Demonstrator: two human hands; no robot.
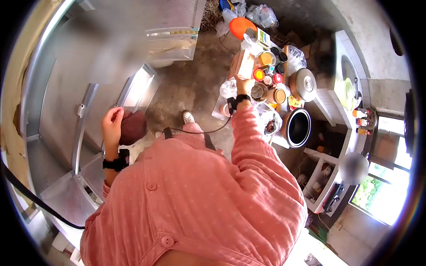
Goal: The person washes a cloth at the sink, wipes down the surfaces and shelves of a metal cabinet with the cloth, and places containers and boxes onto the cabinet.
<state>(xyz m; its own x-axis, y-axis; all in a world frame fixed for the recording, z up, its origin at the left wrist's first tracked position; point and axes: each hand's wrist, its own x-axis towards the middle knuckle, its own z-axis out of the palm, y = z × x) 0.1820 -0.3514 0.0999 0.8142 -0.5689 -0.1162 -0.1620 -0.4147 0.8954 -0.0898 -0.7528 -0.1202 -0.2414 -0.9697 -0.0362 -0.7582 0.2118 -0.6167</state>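
Observation:
My left hand [112, 127] is raised at the left, its fingers closed on a dark maroon cloth [134, 127] that hangs beside the palm. Across the crowded table, my right hand [244, 85] reaches to the near end of a cardboard box [242, 65], with its fingers curled against that end. Right beside these fingers stand a glass jar [258, 91], a jar with a tan lid [279, 95] and small jars with red lids [258, 74]. A crumpled clear plastic bag [228, 88] lies left of the right wrist.
A lidded pot [305, 84] and a dark round pot [298, 127] stand at the table's right. Metal-framed cabinet panels [86, 128] line the left. An orange round object [242, 28] sits behind the table. A black cable [208, 131] runs from my right wrist across my body.

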